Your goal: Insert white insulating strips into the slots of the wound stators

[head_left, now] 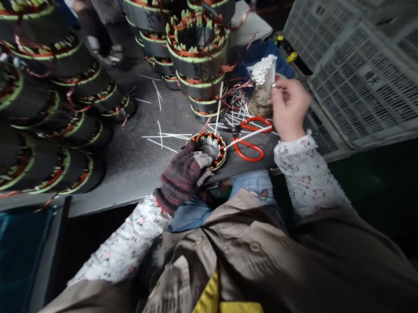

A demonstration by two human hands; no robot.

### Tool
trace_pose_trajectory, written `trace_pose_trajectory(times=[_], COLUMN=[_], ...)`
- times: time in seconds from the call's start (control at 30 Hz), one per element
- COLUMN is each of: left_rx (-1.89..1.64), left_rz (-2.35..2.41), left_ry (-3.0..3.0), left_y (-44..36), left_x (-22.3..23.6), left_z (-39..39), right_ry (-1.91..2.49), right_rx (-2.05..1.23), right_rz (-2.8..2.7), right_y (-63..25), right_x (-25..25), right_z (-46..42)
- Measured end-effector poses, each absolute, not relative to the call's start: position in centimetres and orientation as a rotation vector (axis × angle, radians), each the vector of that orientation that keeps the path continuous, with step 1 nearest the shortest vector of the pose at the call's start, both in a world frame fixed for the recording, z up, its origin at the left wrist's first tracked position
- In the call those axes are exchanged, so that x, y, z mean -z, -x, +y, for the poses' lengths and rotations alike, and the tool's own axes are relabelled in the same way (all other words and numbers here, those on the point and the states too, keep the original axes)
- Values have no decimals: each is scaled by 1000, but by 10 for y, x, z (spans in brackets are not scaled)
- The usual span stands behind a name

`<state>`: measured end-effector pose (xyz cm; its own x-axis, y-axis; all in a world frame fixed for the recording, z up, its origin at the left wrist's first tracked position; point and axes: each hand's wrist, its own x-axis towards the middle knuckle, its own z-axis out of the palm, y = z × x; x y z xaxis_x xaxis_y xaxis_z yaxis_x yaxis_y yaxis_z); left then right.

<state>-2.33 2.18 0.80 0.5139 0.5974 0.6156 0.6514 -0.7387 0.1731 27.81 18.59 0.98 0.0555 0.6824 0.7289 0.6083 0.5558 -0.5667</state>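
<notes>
My left hand [182, 176], in a dark striped glove with bare-looking pale fingertips, grips the near left side of a motor stator [223, 157] lying at the table's front edge. Orange copper windings run round its ring, and two white cable ties stick out from it, one upward and one to the right. My right hand [292, 106], ungloved, pinches a white cable tie at the side of a bundle of cable ties [262, 71] standing in a worn round container [259, 103]. Orange-handled scissors [248, 155] lie open just right of the stator, partly under one tie.
Tall stacks of stators [200, 67] rise at the back and on the left [86, 129]. Loose cable ties [166, 135] are scattered over the grey table [125, 151]. Grey plastic crates [361, 80] stand at right. Another person's gloved hand [98, 36] is across the table.
</notes>
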Motion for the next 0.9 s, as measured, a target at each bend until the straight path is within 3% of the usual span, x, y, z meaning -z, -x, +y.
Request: trace_pose_trajectory(times=[0.33, 0.73, 0.9], left_rx=[934, 1124, 976], left_rz=[-1456, -1522, -1684], left_ry=[2518, 2493, 2487], left_y=[3, -3, -7], left_x=[-4, 0, -3], left_z=[10, 9, 7], right_ry=[608, 885, 919], right_rx=[-422, -610, -782], right_rz=[-1911, -1894, -1735], right_y=[-232, -216, -193], right_x=[8, 4, 11], right_z=[3, 10, 26])
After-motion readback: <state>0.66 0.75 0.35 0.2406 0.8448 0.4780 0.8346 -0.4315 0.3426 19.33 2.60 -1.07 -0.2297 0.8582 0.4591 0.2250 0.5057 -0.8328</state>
